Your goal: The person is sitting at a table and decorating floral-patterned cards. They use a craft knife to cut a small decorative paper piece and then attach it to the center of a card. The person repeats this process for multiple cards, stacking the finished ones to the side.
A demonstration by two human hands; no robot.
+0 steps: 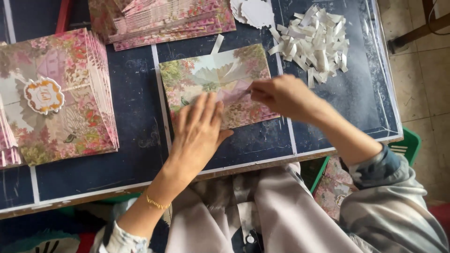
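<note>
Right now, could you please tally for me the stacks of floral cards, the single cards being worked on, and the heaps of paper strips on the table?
Stacks of floral cards: 2, left stack with a gold-edged badge on top, and top stack.
Single floral card under the left hand and right hand: 1.
Heaps of white paper strips: 1.
Total: 4

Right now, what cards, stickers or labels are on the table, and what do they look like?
Floral card: table middle, square, pink and green, under left hand and right hand.
Badge label: on the left card stack, scalloped, white with gold edge.
Second card stack: top, pink, fanned.
Paper strips: top right, white heap.
White scalloped cutouts: top edge.
</note>
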